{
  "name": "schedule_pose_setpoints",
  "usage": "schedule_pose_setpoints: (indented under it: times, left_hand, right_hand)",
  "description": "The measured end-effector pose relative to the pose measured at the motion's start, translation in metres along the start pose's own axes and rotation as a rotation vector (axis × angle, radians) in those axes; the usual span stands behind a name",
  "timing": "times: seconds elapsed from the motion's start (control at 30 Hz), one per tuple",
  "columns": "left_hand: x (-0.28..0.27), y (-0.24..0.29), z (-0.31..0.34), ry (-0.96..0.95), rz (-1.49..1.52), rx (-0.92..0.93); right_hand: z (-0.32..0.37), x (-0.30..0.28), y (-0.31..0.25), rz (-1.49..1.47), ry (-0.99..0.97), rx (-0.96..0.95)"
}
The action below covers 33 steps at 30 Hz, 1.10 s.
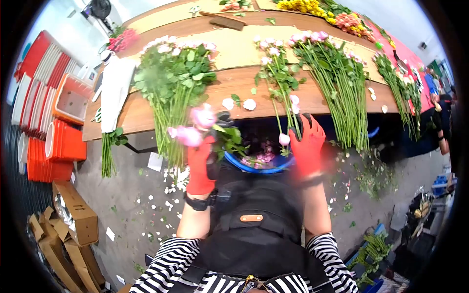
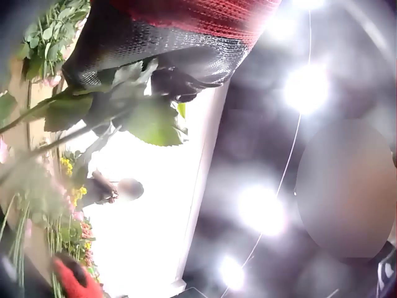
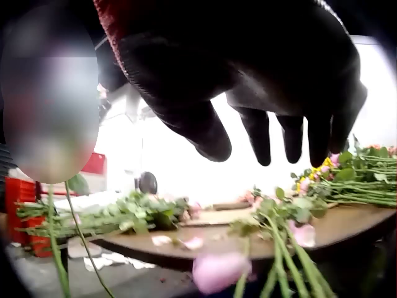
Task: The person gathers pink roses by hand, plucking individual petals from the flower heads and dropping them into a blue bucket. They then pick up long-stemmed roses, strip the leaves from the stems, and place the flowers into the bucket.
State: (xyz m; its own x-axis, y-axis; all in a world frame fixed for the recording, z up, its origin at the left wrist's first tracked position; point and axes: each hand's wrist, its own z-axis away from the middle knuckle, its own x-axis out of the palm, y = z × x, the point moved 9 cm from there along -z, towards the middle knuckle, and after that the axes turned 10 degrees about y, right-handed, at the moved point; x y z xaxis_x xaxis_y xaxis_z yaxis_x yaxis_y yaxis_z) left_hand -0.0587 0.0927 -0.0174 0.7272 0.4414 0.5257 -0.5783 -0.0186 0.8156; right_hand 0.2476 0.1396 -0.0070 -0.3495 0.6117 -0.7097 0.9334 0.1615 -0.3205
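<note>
My left hand point(image 1: 199, 168), in a red glove with a dark palm, grips a few pink roses point(image 1: 189, 136) by their leafy stems. In the left wrist view, leaves point(image 2: 155, 127) and stems stick out from under that glove point(image 2: 167, 46). My right hand point(image 1: 308, 149), gloved alike, is held over the table's front edge beside a small bunch of pink roses point(image 1: 284, 139). Its fingers point(image 3: 254, 133) point down, spread and holding nothing, above the rose stems point(image 3: 282, 254) in the right wrist view.
A blue-rimmed bin point(image 1: 259, 170) with petals stands before me under the table edge. Rose bunches lie left point(image 1: 171, 83) and right point(image 1: 337, 93) on the wooden table point(image 1: 232, 93). A brush point(image 1: 227, 22) lies farther back. Orange crates point(image 1: 63, 141) stand at left.
</note>
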Motion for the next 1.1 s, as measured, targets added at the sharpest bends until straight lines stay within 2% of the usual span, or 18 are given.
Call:
schedule_pose_setpoints:
  times: [0.03, 0.13, 0.17, 0.2, 0.27, 0.3, 0.4, 0.5, 0.57, 0.6, 0.7, 0.77, 0.8, 0.83, 0.93, 0.97, 1.07, 1.1]
  left_hand:
    - [0.001, 0.022, -0.007, -0.126, -0.466, 0.438]
    - [0.023, 0.012, -0.007, -0.102, 0.082, 0.029]
    - [0.023, 0.025, -0.006, -0.131, -0.383, 0.387]
    - [0.018, 0.025, -0.004, -0.114, -0.487, 0.492]
    - [0.015, 0.020, 0.000, -0.118, -0.619, 0.604]
    - [0.016, 0.022, 0.001, -0.122, -0.698, 0.649]
    - [0.025, 0.031, 0.010, -0.122, -0.902, 0.751]
    - [0.020, 0.026, -0.007, -0.026, -0.556, 0.470]
    - [0.036, 0.037, 0.002, -0.114, -0.876, 0.741]
    - [0.043, 0.041, 0.008, -0.137, -1.015, 0.892]
    - [0.050, 0.044, 0.004, -0.164, -0.911, 0.812]
    - [0.059, 0.049, 0.009, -0.163, -0.788, 0.741]
    - [0.051, 0.045, 0.001, -0.130, -0.675, 0.614]
    - [0.043, 0.039, -0.007, -0.095, -0.559, 0.491]
    - [0.034, 0.036, -0.010, -0.033, -0.454, 0.435]
    - [0.029, 0.033, -0.015, -0.030, -0.424, 0.428]
    - [0.022, 0.023, -0.028, -0.037, -0.263, 0.349]
    - [0.018, 0.018, -0.031, -0.035, -0.203, 0.304]
  right_hand:
    - [0.013, 0.020, 0.030, 0.065, -0.039, 0.042]
    - [0.041, 0.067, 0.096, 0.184, -0.217, 0.219]
    - [0.050, 0.080, 0.111, 0.090, -0.264, 0.364]
    - [0.059, 0.091, 0.122, -0.010, -0.311, 0.507]
    - [0.070, 0.113, 0.127, -0.354, -0.431, 0.623]
    - [0.068, 0.115, 0.130, -0.320, -0.279, 0.553]
    - [0.053, 0.090, 0.124, -0.171, -0.054, 0.541]
    - [0.037, 0.081, 0.108, 0.042, -0.072, 0.294]
    - [0.029, 0.075, 0.108, 0.120, -0.090, 0.261]
    - [0.021, 0.063, 0.106, 0.140, -0.007, 0.239]
    - [-0.004, 0.017, 0.088, 0.221, 0.170, 0.182]
    - [0.000, 0.032, 0.108, 0.067, 0.084, 0.294]
    - [-0.001, 0.038, 0.114, -0.012, 0.049, 0.348]
    - [-0.001, 0.028, 0.112, 0.033, 0.114, 0.282]
    - [-0.008, 0.013, 0.087, 0.105, 0.088, 0.203]
    - [-0.006, 0.023, 0.088, -0.026, -0.041, 0.258]
    - [-0.013, -0.011, 0.077, -0.155, 0.195, 0.312]
    - [-0.014, -0.014, 0.070, -0.116, 0.194, 0.247]
